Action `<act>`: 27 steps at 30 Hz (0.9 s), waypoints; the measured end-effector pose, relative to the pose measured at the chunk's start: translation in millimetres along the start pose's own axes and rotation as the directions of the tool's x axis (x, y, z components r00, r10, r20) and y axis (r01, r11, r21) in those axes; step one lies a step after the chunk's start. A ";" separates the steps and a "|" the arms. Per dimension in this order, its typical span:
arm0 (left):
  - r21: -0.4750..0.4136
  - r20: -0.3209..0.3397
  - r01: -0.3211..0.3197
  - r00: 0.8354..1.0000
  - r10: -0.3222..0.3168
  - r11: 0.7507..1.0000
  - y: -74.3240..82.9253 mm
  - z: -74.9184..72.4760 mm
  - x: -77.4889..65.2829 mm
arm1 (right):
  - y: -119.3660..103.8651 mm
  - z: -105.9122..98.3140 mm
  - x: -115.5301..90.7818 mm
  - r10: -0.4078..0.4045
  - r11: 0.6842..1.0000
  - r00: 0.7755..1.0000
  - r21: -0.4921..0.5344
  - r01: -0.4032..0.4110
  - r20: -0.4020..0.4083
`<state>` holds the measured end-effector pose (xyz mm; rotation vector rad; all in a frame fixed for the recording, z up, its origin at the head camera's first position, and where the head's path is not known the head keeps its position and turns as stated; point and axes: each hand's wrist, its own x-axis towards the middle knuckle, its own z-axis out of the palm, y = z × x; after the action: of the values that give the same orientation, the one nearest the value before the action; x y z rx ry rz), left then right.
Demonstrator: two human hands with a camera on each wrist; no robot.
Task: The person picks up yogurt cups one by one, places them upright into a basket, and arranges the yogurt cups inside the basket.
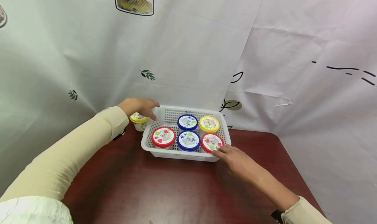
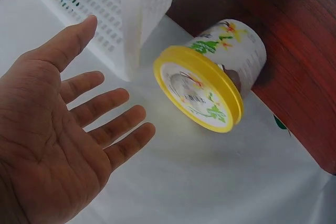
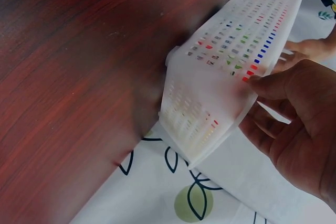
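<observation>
A white perforated plastic basket (image 1: 179, 154) sits at the back of the table, holding lidded tubs. Inside are a red-lidded tub (image 1: 163, 136) at left, a blue-lidded tub (image 1: 188, 140) in front with another behind it, a yellow-lidded tub (image 1: 209, 123) and a second red-lidded tub (image 1: 212, 142) at right. My left hand (image 1: 139, 107) is spread above the basket's left end, holding nothing. Beyond its fingertips in the left wrist view, another yellow-lidded tub (image 2: 199, 98) stands outside the basket. My right hand (image 3: 304, 124) grips the basket's front right corner, thumb against the outer wall.
The dark red wooden table (image 1: 141, 188) extends in front of the basket. A pale printed cloth (image 1: 191, 54) hangs close behind the basket and along the table's sides.
</observation>
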<state>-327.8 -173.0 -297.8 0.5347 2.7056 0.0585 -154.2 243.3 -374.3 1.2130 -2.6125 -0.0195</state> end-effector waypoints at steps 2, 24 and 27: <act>-0.010 0.000 0.006 1.000 -0.006 1.000 -4.2 -0.3 -1.7 | 0.1 0.2 -0.2 0.003 1.000 1.000 0.002 -0.003 -0.001; -0.015 0.016 0.076 0.997 -0.076 0.997 -34.7 5.9 0.2 | 2.7 3.0 -0.6 -0.015 1.000 1.000 -0.014 0.015 -0.021; 0.006 0.018 0.065 0.998 -0.065 0.998 -39.8 8.8 1.6 | 2.6 3.3 -0.3 -0.011 1.000 1.000 -0.011 0.011 -0.015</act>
<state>-340.2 -209.6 -311.0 0.4457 2.7036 0.0286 -156.7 244.9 -377.2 1.2187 -2.5896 -0.0268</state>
